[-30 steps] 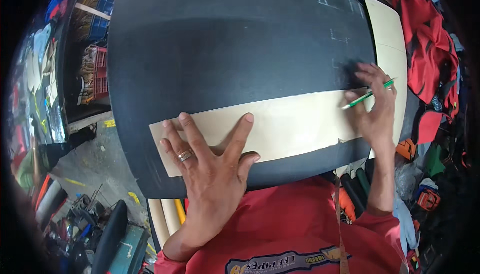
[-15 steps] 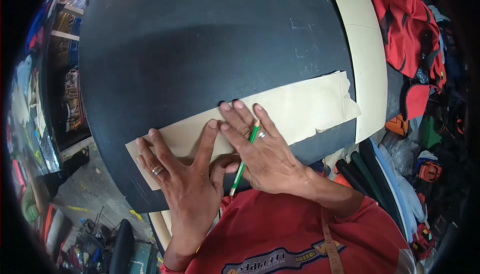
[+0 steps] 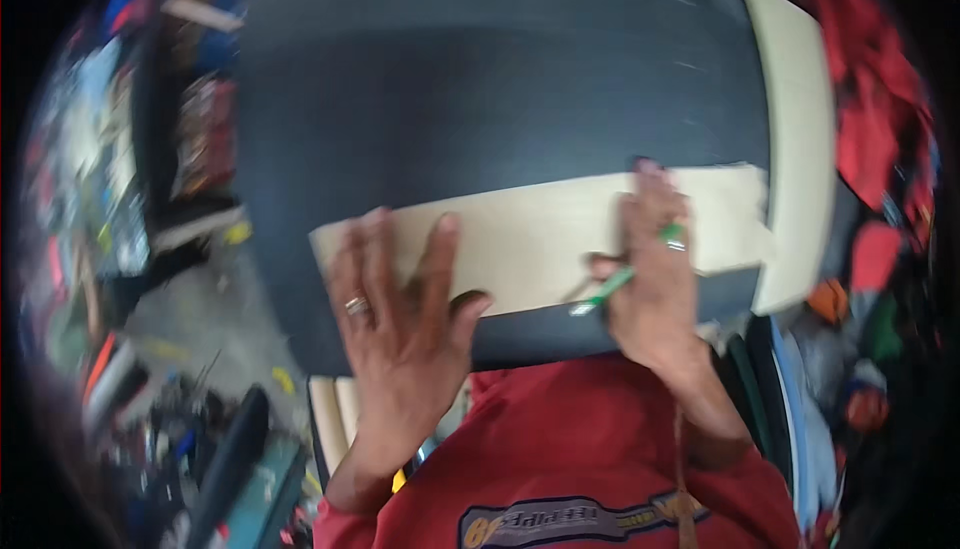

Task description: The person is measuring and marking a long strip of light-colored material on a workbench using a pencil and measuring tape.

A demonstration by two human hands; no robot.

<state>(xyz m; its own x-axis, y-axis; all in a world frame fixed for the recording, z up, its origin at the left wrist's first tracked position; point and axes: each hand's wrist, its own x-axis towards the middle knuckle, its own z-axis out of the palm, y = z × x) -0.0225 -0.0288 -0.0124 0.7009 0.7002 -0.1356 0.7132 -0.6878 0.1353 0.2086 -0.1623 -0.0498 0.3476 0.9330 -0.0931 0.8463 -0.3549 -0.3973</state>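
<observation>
We see a pale strip on the dark counter, running from nine to three o'clock across the view. At seven o'clock, the left hand lies palm down on the strip, its grip spread wide, probably so that pressure covers a broad area and limits sliding. Between three and four o'clock, the right hand rests over the strip, fingers pressed together around a green pencil whose pale end points toward eight o'clock; we judge this leaves the fingers usable for smoothing. Blur hides which fingers trap it.
</observation>
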